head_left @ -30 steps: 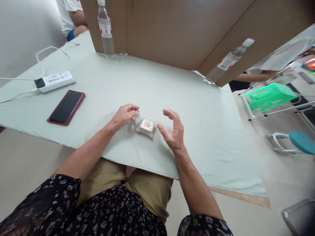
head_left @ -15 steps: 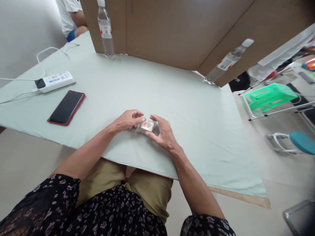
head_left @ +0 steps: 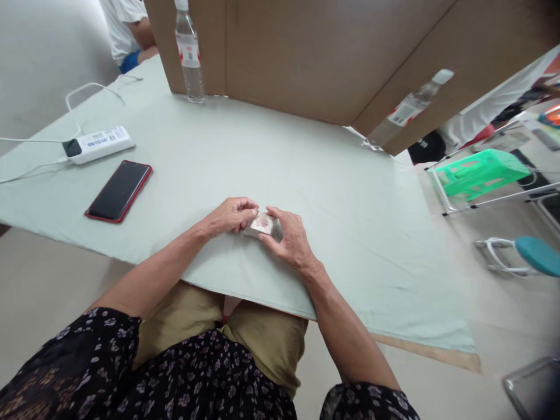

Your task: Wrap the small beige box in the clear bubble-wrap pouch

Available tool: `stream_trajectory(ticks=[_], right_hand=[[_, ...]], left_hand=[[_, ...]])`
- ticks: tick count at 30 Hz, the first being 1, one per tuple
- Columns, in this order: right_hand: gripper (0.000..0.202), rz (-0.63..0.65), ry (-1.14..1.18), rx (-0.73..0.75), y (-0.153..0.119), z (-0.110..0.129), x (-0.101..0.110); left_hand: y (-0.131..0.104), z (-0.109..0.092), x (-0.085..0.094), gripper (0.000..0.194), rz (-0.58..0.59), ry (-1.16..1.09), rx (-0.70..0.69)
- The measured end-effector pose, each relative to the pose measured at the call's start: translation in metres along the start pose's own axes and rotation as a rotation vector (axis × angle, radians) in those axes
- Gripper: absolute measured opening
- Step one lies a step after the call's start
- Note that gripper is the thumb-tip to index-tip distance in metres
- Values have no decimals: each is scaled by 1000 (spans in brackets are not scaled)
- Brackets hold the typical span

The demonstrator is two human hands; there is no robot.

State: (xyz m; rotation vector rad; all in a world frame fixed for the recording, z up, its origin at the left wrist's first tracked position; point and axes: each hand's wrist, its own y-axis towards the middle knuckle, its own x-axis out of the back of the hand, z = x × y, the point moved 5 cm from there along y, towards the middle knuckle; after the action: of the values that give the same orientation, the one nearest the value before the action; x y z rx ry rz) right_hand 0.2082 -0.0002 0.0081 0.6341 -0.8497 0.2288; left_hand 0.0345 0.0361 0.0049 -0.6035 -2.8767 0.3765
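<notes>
A small pale box (head_left: 262,223) with a reddish mark on its top sits between my hands near the table's front edge. It looks wrapped in something clear and shiny; its exact kind is too small to make out. My left hand (head_left: 231,214) is closed at the box's left side, thumb at its far left corner and the other fingers curled. My right hand (head_left: 292,238) spans the box from the right, with the thumb on the near side and the fingertips at the far side. Part of the box's left side is hidden by my left fingers.
A phone in a red case (head_left: 118,191) and a white power strip (head_left: 100,144) with cables lie left. Two water bottles (head_left: 191,64) stand by a cardboard screen (head_left: 289,58). Right of the table are a green plastic thing (head_left: 481,172) and a stool (head_left: 538,255). A person (head_left: 131,32) sits at far left.
My left hand has moved slightly right, closer in on the box. My right fingertips have come in to the box's far side. The box has barely shifted.
</notes>
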Motion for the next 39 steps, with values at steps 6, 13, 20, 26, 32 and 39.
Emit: stream_trajectory(ticks=[6, 13, 20, 26, 32, 39], right_hand=[[38, -44, 77, -44, 2, 0, 11], [26, -31, 79, -12, 4, 2, 7], [19, -52, 29, 27, 4, 6, 2], [21, -168, 200, -55, 3, -1, 16], [17, -188, 225, -103, 5, -5, 22], [17, -71, 125, -77, 7, -1, 7]], left_hand=[[4, 9, 8, 26, -27, -20, 27], [2, 4, 5, 27, 3, 17, 11], [-4, -7, 0, 20, -14, 30, 38], [-5, -9, 2, 23, -25, 29, 61], [-6, -8, 15, 33, -97, 92, 94], [-3, 1, 13, 38, 27, 179, 60]])
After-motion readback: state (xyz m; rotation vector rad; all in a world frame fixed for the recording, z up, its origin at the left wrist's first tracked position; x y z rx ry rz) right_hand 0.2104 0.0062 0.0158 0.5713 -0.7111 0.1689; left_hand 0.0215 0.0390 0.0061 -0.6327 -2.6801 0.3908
